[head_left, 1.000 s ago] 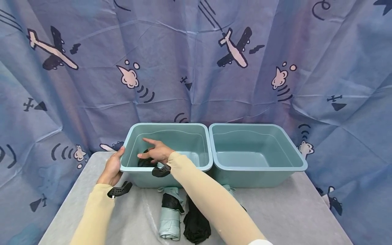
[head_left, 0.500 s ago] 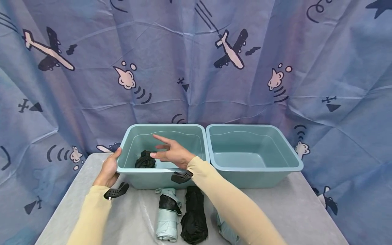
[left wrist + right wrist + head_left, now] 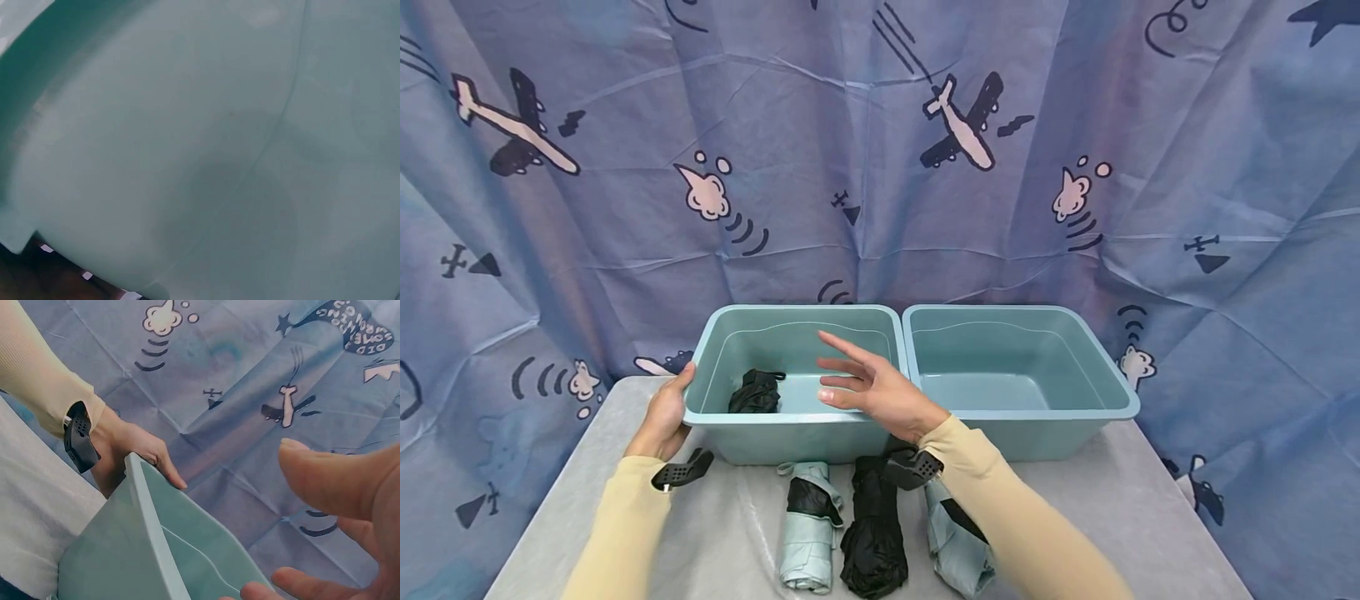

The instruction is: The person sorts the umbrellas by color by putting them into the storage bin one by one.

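My left hand (image 3: 662, 418) grips the left end of the left green plastic bin (image 3: 790, 439), its thumb along the rim, as the right wrist view also shows. Inside that bin, toward the left, lies a black folded umbrella (image 3: 756, 392), bunched up with a small loop. Over the bin's front right part hovers my right hand (image 3: 887, 390), fingers spread and holding nothing. The left wrist view is filled by a blurred green bin wall (image 3: 187, 125).
A second green bin (image 3: 1030, 414) stands close against the first on the right. In front lie a pale green folded umbrella (image 3: 807, 537), a black one (image 3: 874, 533) and another pale one (image 3: 955, 554), partly behind my right forearm. A patterned curtain (image 3: 865, 167) hangs behind the table.
My right hand has moved right, away from the black umbrella in the left bin, which is now uncovered. My left hand stays on the bin's end.
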`<state>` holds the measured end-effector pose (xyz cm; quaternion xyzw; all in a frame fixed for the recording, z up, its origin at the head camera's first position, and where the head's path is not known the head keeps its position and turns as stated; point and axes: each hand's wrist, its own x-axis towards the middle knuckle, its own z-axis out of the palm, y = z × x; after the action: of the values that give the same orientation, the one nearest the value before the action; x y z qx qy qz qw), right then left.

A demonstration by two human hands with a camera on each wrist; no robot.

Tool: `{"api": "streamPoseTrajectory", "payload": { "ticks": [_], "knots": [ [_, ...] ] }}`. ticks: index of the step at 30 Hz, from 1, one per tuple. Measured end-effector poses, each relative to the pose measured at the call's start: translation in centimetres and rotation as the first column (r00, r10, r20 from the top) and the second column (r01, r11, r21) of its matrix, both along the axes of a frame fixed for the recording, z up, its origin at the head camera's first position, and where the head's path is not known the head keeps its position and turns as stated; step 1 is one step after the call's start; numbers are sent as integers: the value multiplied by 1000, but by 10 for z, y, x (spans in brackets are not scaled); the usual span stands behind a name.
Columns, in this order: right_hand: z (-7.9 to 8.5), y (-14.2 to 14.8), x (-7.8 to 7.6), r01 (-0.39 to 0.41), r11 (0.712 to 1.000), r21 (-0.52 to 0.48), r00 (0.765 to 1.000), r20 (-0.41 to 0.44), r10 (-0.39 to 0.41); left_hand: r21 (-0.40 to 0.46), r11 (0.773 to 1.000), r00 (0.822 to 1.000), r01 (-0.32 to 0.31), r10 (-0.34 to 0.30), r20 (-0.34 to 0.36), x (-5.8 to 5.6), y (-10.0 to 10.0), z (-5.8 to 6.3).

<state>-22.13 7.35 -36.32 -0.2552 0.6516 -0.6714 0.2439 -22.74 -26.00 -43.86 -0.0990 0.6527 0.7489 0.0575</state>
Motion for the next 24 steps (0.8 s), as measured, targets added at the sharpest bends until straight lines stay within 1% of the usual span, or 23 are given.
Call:
{"api": "streamPoseTrajectory", "payload": {
  "ticks": [7,11,18,24],
  "knots": [
    [-2,41,24,16,1000,-8,998,-54,-16,-12,1000,1000,-1,1,-2,0,-1,-1],
    [-6,64,39,44,999,18,998,-49,-43,-5,1000,1000,-5,5,-2,1,-2,-1],
    [-18,101,62,65,996,56,997,-35,-63,4,1000,1000,10,-10,-12,1,-2,-1],
    [-35,131,76,97,988,118,995,-23,-95,0,1000,1000,20,-20,-8,0,-1,-1]
  ]
}}
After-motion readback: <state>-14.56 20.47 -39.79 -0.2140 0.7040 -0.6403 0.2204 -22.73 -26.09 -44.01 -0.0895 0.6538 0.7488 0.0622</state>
